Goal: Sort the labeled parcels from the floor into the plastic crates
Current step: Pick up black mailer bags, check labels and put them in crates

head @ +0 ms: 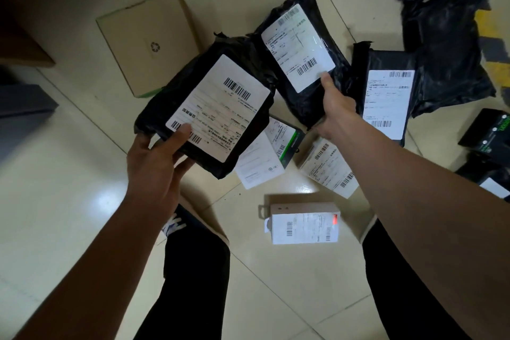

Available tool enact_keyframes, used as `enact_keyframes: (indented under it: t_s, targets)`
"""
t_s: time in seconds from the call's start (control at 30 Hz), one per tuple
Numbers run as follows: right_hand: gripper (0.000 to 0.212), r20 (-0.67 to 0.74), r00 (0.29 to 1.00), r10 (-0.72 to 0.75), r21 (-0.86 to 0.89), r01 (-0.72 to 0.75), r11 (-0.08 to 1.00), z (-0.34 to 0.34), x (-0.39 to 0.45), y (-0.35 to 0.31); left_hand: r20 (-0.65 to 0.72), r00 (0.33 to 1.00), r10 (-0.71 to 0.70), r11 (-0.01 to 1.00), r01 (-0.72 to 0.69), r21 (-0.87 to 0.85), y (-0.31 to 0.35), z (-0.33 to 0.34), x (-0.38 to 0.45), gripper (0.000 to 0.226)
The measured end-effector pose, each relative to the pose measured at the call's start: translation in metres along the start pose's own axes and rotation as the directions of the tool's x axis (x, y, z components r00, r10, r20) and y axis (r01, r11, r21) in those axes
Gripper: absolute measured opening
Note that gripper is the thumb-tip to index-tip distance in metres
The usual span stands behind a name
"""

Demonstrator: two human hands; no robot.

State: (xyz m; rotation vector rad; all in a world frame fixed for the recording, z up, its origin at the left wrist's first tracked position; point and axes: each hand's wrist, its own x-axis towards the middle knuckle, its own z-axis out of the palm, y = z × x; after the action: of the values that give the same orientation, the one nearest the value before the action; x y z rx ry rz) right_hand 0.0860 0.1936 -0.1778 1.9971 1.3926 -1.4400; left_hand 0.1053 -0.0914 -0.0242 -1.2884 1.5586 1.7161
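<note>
The left hand holds a black parcel at centre frame, thumb pressed on the lower corner of its white label and fingers curled under the near edge. The parcel's long axis runs from lower left to upper right, label face up, with barcodes at both ends; the print is too small to read. The right hand grips a second black parcel just to the right, thumb on its label's lower edge, long axis tilted from lower right to upper left. A third labelled black parcel lies on the floor at right, nearly upright in the frame. A cardboard box with a recycling mark lies upper left. A white box with barcodes lies lower centre, between the legs. Bare floor tiles open to the left.
</note>
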Motion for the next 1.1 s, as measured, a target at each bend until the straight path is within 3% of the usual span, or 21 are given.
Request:
enact_keyframes:
  t_s: [0.03, 0.17, 0.37, 0.47, 0.73, 0.83, 1.1]
  targets:
    - [0.140, 0.007, 1.000, 0.004, -0.023, -0.004, 1.000, 0.003, -0.002, -0.003, 0.011, 1.000, 0.005, 1.000, -0.005, 0.003, 0.003, -0.002, 0.001, 0.046]
    - [0.094, -0.030, 0.998, -0.051, -0.047, 0.049, 0.998, 0.013, -0.022, -0.009, 0.029, 0.999, 0.031, 0.999, -0.031, 0.008, 0.012, -0.006, 0.004, 0.046]
    - [0.055, -0.039, 0.992, -0.119, -0.101, 0.115, 0.988, 0.011, -0.011, 0.001, 0.009, 1.000, 0.023, 1.000, -0.023, 0.015, 0.015, -0.004, 0.002, 0.050]
    - [0.020, 0.000, 0.994, -0.109, -0.011, 0.109, 0.994, 0.008, -0.014, 0.002, -0.015, 1.000, 0.027, 1.000, -0.027, 0.013, 0.014, -0.003, 0.000, 0.049]
    - [0.008, 0.104, 0.991, -0.088, 0.391, 0.040, 0.919, -0.020, -0.050, -0.006, -0.053, 0.998, 0.041, 0.999, -0.041, -0.006, 0.015, 0.009, -0.027, 0.046]
    - [0.005, 0.135, 0.986, -0.099, 0.463, 0.026, 0.886, -0.042, -0.065, -0.011, -0.057, 0.997, 0.049, 0.999, -0.049, -0.002, 0.020, 0.010, -0.047, 0.046]
    - [0.024, 0.234, 0.958, -0.166, 0.549, 0.011, 0.836, -0.130, -0.142, -0.046, -0.059, 0.994, 0.087, 0.995, -0.089, -0.037, 0.046, 0.017, -0.134, 0.048]
